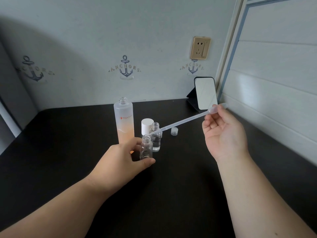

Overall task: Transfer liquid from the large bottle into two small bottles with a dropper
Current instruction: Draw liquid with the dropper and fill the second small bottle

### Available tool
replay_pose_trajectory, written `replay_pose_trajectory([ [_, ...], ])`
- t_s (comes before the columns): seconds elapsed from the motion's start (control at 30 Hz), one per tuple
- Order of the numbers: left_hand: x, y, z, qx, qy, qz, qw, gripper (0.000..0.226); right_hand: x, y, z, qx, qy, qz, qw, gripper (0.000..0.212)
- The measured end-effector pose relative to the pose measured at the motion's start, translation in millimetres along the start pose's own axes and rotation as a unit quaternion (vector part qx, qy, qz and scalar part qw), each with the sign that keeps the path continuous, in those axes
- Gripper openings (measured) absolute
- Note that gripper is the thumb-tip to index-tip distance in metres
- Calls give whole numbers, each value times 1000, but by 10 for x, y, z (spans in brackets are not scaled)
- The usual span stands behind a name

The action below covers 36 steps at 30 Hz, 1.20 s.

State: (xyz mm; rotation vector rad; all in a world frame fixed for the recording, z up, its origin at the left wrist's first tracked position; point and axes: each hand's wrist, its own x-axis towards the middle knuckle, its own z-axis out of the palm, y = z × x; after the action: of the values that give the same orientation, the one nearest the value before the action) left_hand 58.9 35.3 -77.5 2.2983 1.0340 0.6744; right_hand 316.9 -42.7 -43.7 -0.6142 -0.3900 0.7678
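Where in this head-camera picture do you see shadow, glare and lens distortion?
Head view: broad shadow darkens the upper-left wall; glare whitens the propped mirror and wall panel; wide-angle distortion tilts the panel frame at right.

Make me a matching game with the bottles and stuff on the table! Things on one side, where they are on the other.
Things:
1. dropper
2. near small bottle
3. large bottle
4. small clear cap

Places or states:
A. stands open by the white cap
B. lies alone on the dark table
C. pinched in the right hand
D. held by the left hand

Pairs: 1-C, 2-D, 3-A, 4-B
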Motion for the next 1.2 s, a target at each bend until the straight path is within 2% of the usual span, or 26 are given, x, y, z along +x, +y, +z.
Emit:
replay_pose_trajectory([
  [0.1,-44,22,-23,-47,27,12,998,37,3,8,-5,10,1,4,1000,31],
  [0.2,-78,14,-65,-114,81,2,990,15,6,-2,-10,23,-1,4,1000,33],
  [0.43,25,-84,-86,-177,268,-72,944,22,13,19,-9,26,-10,3,1000,31],
  [0.5,92,-144,-71,-193,264,-96,940,36,16,21,-12,18,-12,4,1000,31],
  [0.6,173,-205,-31,-210,205,-104,950,67,15,25,-17,19,-16,8,1000,28],
  [0.67,212,-225,9,-195,171,-102,960,74,12,27,-18,15,-17,10,1000,28],
  [0.83,250,-254,52,-130,161,-101,973,58,2,34,6,14,-23,10,1000,26],
  [0.93,248,-243,36,-135,170,-97,971,53,-8,36,24,8,-37,7,999,27],
  [1.07,201,-189,-9,-154,172,-78,970,31,-6,33,28,9,-37,1,999,23],
  [1.2,161,-110,-30,-154,170,-59,972,47,-7,43,23,9,-43,-6,999,18],
])
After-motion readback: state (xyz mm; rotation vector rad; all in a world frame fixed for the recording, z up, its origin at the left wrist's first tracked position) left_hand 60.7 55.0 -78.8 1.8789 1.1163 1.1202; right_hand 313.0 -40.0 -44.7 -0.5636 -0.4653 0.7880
